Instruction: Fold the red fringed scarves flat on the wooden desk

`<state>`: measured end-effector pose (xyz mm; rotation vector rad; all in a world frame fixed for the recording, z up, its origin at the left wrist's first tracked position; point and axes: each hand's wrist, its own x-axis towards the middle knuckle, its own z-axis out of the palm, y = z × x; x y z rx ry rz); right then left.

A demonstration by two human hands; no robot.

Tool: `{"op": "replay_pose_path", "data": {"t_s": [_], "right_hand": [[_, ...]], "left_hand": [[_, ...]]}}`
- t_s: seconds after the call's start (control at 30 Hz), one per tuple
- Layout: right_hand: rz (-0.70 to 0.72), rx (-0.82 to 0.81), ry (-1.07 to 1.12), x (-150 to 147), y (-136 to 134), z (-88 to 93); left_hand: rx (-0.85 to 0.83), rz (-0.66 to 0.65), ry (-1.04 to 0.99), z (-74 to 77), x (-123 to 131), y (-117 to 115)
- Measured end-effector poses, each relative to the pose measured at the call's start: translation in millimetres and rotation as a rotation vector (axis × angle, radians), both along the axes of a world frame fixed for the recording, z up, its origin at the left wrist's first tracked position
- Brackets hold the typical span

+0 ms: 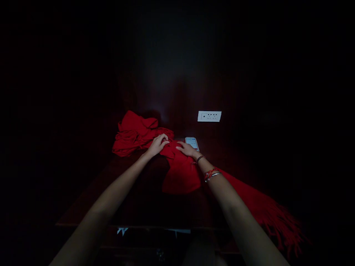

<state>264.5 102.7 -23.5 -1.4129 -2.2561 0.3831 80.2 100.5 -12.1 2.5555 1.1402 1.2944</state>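
A red scarf [181, 177] lies across the dark tabletop, with one part spread flat before me. Its bunched folds [135, 135] are heaped at the left, and a fringed end [280, 218] trails past my right forearm over the front edge. My left hand [159, 145] is on the cloth beside the heap, fingers curled into a fold. Across from it, my right hand [186, 148] rests on the flat part with thumb and fingers apart. Whether the red pieces are all one length is hidden by my arm and the folds.
Just behind my right hand lies a phone [192, 142] with a lit screen. A white socket plate [209, 116] is on the dark wall at the back. Pale objects [122, 231] show below the table's front edge [144, 226]. The surroundings are very dark.
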Motion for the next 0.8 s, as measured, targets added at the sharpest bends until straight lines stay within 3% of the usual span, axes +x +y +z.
{"op": "replay_pose_path", "data": {"t_s": [0.1,0.27,0.37,0.47,0.53,0.6,0.7,0.8], "right_hand": [[-0.081,-0.093,-0.023,14.2,7.4,-1.5],[-0.176,-0.232,-0.1,62.3,-2.5,-6.3],[-0.157,-0.262,-0.103,69.4,-11.9,-5.8],[-0.061,-0.202,0.029,55.6,-20.0,-7.5],[0.067,-0.213,0.104,44.2,-25.1,-14.3],[0.151,-0.218,0.117,37.8,-30.8,-25.5],[0.083,-0.09,0.127,43.6,-41.8,-43.7],[-0.016,-0.047,0.075,64.8,-57.4,-53.7]], "left_hand": [[0.025,0.038,-0.05,6.8,-14.2,1.3],[0.009,0.185,-0.284,12.9,-36.0,21.6],[-0.057,0.168,-0.218,10.9,-28.1,28.9],[-0.118,0.215,-0.069,4.0,-15.5,27.9],[-0.235,0.317,-0.011,-3.6,-12.9,24.8],[-0.454,0.445,-0.054,-13.0,-15.8,22.0],[-0.795,0.528,-0.282,-25.9,-24.1,21.2],[-0.889,0.512,-0.436,-29.3,-27.9,24.8]]}}
